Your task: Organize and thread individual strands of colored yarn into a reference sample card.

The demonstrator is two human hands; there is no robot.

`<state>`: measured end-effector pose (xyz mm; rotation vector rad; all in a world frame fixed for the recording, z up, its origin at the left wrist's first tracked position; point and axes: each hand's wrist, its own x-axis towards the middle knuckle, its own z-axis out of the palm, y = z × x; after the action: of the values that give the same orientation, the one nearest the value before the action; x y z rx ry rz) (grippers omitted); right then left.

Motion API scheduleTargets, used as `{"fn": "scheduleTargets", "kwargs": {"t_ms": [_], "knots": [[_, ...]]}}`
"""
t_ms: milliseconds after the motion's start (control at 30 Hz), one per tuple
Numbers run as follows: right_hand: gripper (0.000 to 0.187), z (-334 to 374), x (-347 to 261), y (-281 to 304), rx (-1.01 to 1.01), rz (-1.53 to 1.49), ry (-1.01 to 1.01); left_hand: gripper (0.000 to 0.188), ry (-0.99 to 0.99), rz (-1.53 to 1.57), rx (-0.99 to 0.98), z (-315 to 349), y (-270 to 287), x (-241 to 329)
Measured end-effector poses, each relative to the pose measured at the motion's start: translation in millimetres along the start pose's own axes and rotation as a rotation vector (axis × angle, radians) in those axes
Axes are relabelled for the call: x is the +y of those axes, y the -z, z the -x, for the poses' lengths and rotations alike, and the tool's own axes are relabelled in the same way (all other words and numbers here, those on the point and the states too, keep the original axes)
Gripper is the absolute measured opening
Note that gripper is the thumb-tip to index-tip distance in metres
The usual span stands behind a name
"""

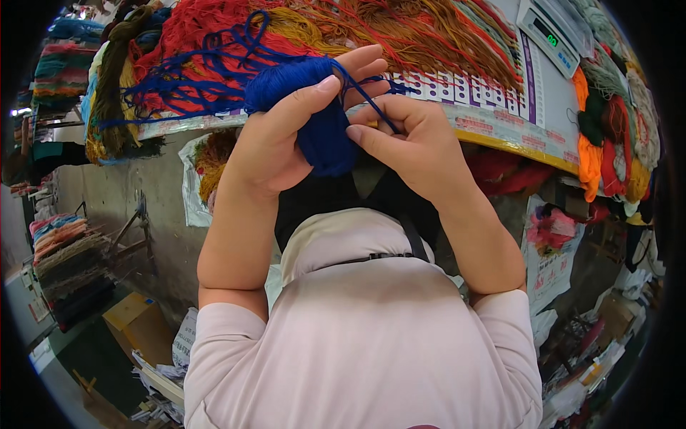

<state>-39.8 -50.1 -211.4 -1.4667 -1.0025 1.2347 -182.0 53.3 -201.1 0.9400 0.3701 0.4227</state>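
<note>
A thick bundle of blue yarn [325, 136] lies in my left hand [275, 143], with the thumb across its front and the fingers behind it. The fingertips stick out above the bundle. Close on its right, my right hand [414, 139] pinches a blue strand between thumb and forefinger; that strand loops up from the top of the bundle. More loose blue strands [193, 86] trail off to the left over the table's edge and across red yarn [193, 36].
Ochre, brown and red yarn [400, 36] covers the table beyond my hands, over printed cards [457, 89]. A digital scale [550, 39] sits at the far right. Skeins hang from the right end, among them an orange one [586, 143]. A cardboard box [139, 325] stands at lower left.
</note>
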Motion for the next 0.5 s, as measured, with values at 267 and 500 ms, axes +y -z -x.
{"fn": "scheduleTargets", "kwargs": {"t_ms": [267,500], "knots": [[0.011,-5,23,-4,0.049,-0.248,0.161,0.067,-0.024,0.061,-0.022,-1,8,5],[0.011,31,20,82,-0.314,-0.302,-0.015,0.024,0.032,-0.337,0.060,17,66,16]]}}
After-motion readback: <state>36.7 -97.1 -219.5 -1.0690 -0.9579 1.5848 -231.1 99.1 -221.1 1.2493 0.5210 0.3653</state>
